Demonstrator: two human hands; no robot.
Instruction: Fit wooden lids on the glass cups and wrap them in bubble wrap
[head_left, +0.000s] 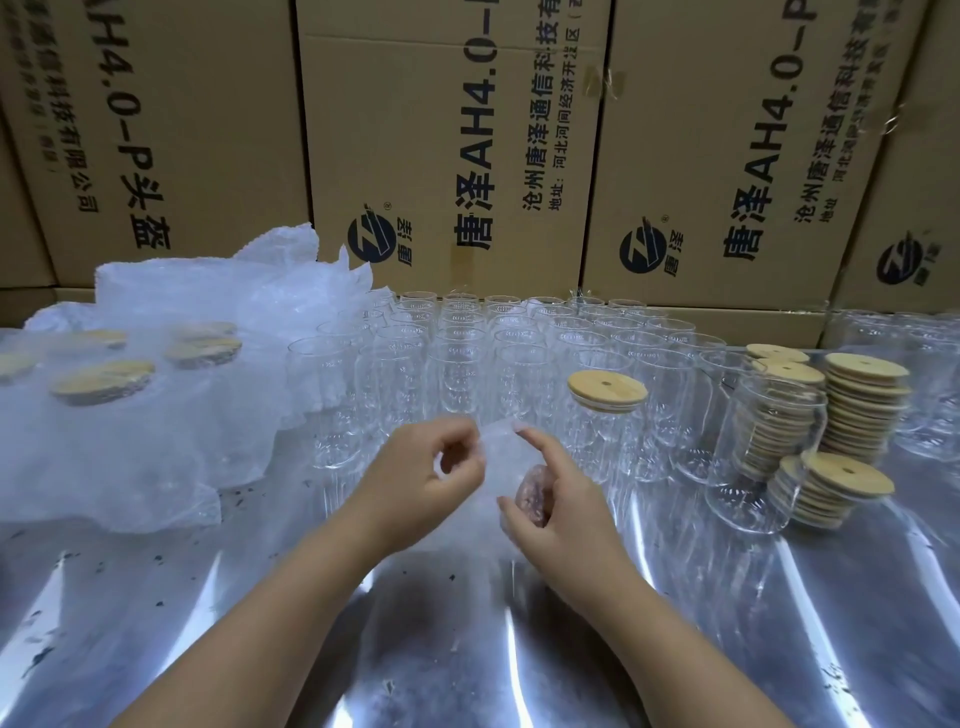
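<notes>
Nearest to me is the shiny silver table top (467, 649), w/ little dark specks on it. Both my arms reach out over it to the middle. My left hand (431, 480) & my right hand (553, 501) hold one clear see-through glass cup (501, 452) between them. The left hand's fingers are curled & pinch the cup's left side. The right hand is curled round the other side, w/ the pointer finger sticking up along the glass. My palm shows pink thru it. I can't tell if the cup touches the table. A bit past my right hand stands a lidded glass cup (597, 441) w/ a round light-brown wooden lid (607, 391) on top; the lid has a small hole in it. Over on the right are stacks of round wooden lids (862, 410), some tall & one low, w/ an open glass cup (769, 499) just in front of them. On the left lies a big heap of white bubble wrap (156, 457). Some bubble-wrapped cups (104, 384) sit in it, & their wooden lids show blurry thru the wrap. Behind my hands stand rows of bare glass cups (467, 338), packed close side by side, all upright. Farthest back is a wall of big brown cardboard boxes (452, 156) w/ black print & round logos on them.
</notes>
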